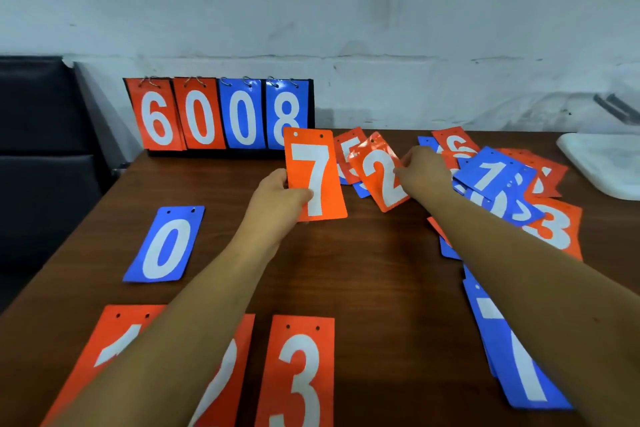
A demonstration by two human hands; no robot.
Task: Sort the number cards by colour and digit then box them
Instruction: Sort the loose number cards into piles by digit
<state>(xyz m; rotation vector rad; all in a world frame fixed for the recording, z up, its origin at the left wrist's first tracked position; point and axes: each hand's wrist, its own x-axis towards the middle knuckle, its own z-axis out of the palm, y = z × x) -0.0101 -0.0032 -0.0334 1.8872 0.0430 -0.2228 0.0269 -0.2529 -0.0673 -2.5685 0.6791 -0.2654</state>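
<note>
My left hand (277, 196) grips an orange 7 card (313, 173) by its lower left edge, holding it up over the table. My right hand (424, 170) pinches the right edge of an orange 2 card (379, 172), tilted above an orange 5 card (348, 152). A loose pile of orange and blue cards (502, 184) lies at the right. Laid out flat are a blue 0 card (164, 246), an orange 1 card (110, 347), an orange 2 card (230, 367) partly under my arm, and an orange 3 card (298, 374).
A flip scoreboard (221, 114) reading 6 0 0 8 stands at the back of the brown table (374, 270). A blue 7 card (519, 357) lies at the near right. A white tray (602, 163) sits at the far right; a dark chair (41, 149) is left.
</note>
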